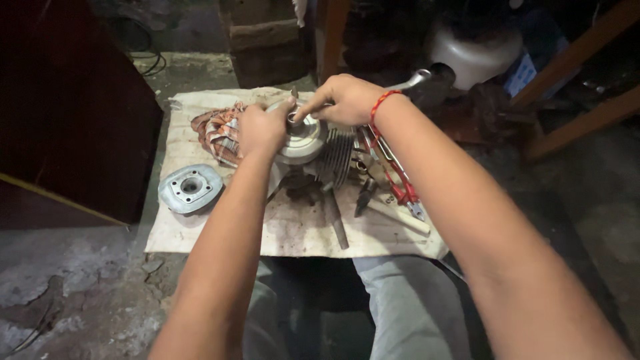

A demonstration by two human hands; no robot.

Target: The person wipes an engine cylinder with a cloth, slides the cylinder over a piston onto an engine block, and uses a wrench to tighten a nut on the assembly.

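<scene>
On the stained cloth point(293, 233), the left hand point(261, 130) grips the round metal engine part point(303, 140); the right hand point(347, 100) pinches its top centre. Beside them lie a finned cylinder head point(190, 189) and red-handled pliers point(400, 187).

Dim workshop, cracked concrete floor point(80, 293), dark cabinet point(73, 113) at left, wooden frame point(580, 87) at right

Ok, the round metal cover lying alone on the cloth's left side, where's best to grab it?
Take the cover by its outer rim, from above. It lies flat on the cloth, a thin disc with open cloth all round; nothing central looks easier to pinch.
</scene>
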